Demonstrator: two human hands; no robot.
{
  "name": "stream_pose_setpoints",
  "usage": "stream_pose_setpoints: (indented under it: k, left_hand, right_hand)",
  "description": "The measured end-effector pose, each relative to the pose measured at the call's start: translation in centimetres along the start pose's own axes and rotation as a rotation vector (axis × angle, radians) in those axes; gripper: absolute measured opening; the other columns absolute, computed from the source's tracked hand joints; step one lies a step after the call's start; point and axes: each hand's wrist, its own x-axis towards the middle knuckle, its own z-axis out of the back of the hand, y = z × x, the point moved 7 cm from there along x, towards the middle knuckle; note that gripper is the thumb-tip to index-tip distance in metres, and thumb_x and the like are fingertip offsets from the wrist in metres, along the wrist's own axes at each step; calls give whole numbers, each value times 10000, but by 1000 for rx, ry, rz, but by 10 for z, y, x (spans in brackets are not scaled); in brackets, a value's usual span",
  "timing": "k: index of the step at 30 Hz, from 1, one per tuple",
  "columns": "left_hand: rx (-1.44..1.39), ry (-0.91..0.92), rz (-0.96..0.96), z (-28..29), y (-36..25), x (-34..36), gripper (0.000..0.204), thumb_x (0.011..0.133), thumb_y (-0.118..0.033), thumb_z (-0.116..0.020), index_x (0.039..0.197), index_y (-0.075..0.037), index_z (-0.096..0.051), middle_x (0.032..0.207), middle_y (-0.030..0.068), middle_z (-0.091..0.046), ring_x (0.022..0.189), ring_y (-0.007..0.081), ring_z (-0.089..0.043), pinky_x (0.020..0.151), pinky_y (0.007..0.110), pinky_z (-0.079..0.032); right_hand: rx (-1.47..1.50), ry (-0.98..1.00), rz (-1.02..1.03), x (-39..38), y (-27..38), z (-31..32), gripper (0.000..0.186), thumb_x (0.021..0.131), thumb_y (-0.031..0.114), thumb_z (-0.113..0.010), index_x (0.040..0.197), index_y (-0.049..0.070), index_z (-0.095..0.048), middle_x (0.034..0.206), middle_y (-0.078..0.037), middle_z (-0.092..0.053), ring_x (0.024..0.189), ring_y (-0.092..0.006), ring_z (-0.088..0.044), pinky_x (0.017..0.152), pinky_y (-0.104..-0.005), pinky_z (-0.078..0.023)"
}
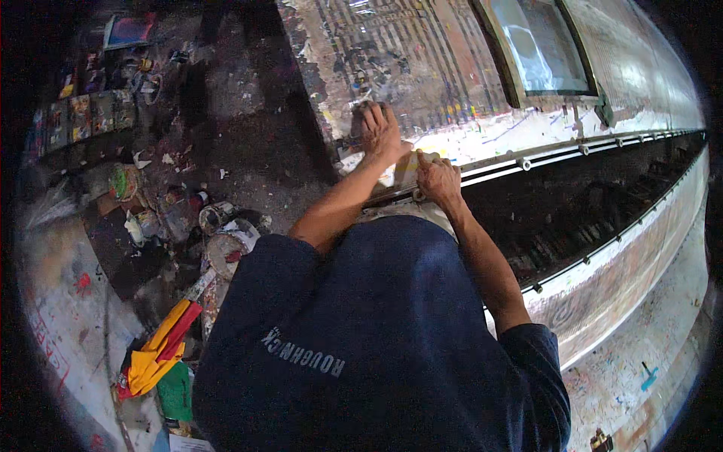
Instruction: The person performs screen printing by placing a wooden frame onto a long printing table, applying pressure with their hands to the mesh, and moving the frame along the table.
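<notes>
A long paint-stained table [392,71] with dark stripes runs from in front of me to the far right. My left hand [381,134] rests on its near left corner, fingers stretched over the surface and thumb out toward the right. Close beside it, at the table's near edge, is my right hand [439,179], its fingers curled in. A small yellowish-tan patch [407,167] shows between the hands; I cannot tell what it is. Whatever the right fingers hold, if anything, is hidden.
A framed screen [544,45] lies farther along the table. Along its near edge runs a rail with ring-like stops [525,163]. A second long table [602,309] stands to the right. Stained buckets [226,252], yellow-and-red cloth [160,350] and clutter cover the left floor.
</notes>
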Motion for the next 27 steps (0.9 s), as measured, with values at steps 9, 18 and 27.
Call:
stream_pose_setpoints:
  k: [9, 18, 27]
  left_hand:
    - [-12, -110, -15, -7, 0, -15, 1219, 636, -400, -918, 1518, 50, -208, 1531, 253, -263, 1431, 445, -256, 1192, 520, -228]
    - [-9, -169, -19, -6, 2, -18, 1244, 593, -490, -933, 1502, 20, -254, 1523, 212, -285, 1433, 413, -262, 1199, 511, -234]
    - [94, 40, -50, 2, 10, -10, 1260, 594, -466, -931, 1526, 15, -233, 1500, 187, -298, 1353, 418, -318, 1135, 524, -328]
  right_hand:
    - [-12, -98, 18, 12, -5, -6, 357, 968, 321, -523, 1275, 220, -675, 869, -168, -730, 969, -383, -678, 859, -611, -474]
    - [-27, -60, 6, 4, -2, -3, 428, 968, 319, -521, 1392, 308, -580, 910, -181, -726, 950, -397, -678, 846, -579, -507]
    - [51, -106, -26, 5, -10, 4, 376, 990, 382, -493, 1331, 321, -640, 997, -204, -732, 957, -416, -699, 894, -558, -512]
